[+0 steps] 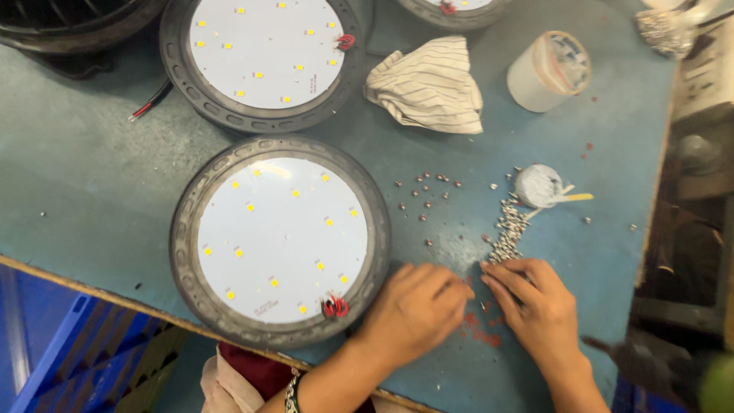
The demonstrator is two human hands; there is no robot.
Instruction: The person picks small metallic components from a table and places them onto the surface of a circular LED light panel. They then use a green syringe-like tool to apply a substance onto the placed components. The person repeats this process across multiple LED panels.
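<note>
At the near left of the blue-green worktable [92,176] we see a round LED lamp housing [280,241]: a dark ribbed metal rim around a flat white board dotted with small yellow chips, with red wires [335,307] at its near edge. A second lamp of the same kind [264,57] lies farther off. Our left hand [417,310] rests palm down just right of the near lamp, fingers curled toward the table; we cannot tell whether it pinches anything. A crumpled striped cloth [428,84] sits far behind it. Loose small screws [424,200] are scattered mid-table, and a denser heap of shiny screws [508,233] runs down to our right hand [535,302], whose fingertips touch the heap's near end, lightly closed, hold unclear. These screws look tiny, hard, smooth and light; we judge they roll and slip easily and are best pinched singly between thumb and forefinger. Farther right stand a small white tape roll [539,186] and a larger roll [549,70].
</note>
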